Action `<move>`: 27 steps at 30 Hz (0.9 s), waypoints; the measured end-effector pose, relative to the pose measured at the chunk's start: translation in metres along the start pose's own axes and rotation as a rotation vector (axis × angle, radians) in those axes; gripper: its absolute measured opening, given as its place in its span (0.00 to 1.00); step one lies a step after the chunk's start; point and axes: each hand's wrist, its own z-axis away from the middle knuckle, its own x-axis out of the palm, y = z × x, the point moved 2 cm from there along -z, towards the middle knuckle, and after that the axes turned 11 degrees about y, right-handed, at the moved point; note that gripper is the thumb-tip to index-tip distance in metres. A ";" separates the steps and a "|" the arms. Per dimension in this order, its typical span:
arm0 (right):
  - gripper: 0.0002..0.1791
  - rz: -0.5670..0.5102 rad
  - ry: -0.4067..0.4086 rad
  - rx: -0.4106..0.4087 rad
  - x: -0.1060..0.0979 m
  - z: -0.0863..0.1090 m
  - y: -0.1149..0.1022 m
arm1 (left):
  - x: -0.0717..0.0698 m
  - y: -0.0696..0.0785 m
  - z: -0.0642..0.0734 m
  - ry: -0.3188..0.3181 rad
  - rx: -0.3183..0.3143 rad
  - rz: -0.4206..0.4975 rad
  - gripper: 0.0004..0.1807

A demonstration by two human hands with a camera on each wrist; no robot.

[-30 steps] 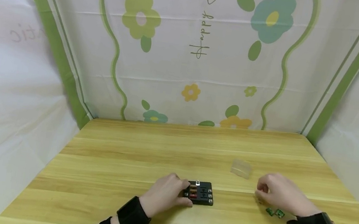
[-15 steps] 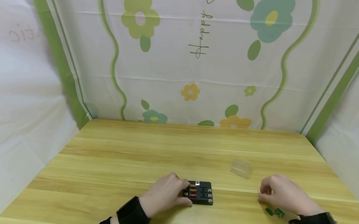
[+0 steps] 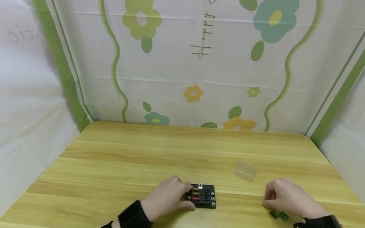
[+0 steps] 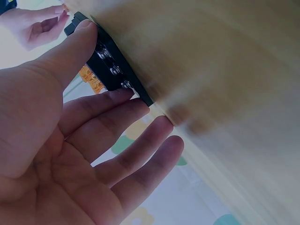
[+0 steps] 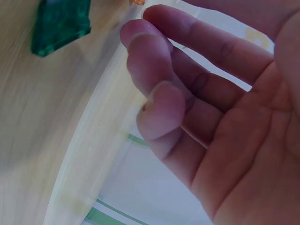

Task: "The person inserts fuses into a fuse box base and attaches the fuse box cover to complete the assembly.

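My left hand (image 3: 169,195) grips a black fuse block (image 3: 207,196) at its left end, thumb on the near edge and fingers on the far side. Brown and red blade fuses (image 3: 195,198) sit in the left part of the block. To the right, my right hand (image 3: 289,198) is low over the table, thumb and index finger pinching a small orange fuse (image 5: 137,2) that is mostly out of frame in the right wrist view and hidden in the head view. Two green fuses (image 3: 278,215) lie just below that hand; one green fuse (image 5: 63,26) shows close up in the right wrist view.
A clear plastic cover (image 3: 244,171) lies on the wooden table (image 3: 147,152) behind and between the hands. White cloth with printed flowers (image 3: 193,93) hangs at the table's back edge, and white cloth walls stand on both sides.
My right hand has shifted slightly right, and the small brownish piece at its fingertips has gone out of sight in the head view. My left hand stays on the fuse block.
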 end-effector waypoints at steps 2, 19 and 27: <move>0.09 -0.009 -0.007 0.003 0.000 0.000 0.000 | 0.000 0.000 0.001 -0.001 0.000 0.000 0.21; 0.10 -0.034 -0.019 0.015 0.002 0.000 0.001 | -0.001 0.001 0.001 0.011 0.010 -0.001 0.19; 0.11 -0.054 -0.020 0.011 0.002 0.001 0.000 | -0.001 0.001 0.001 0.012 0.013 -0.015 0.21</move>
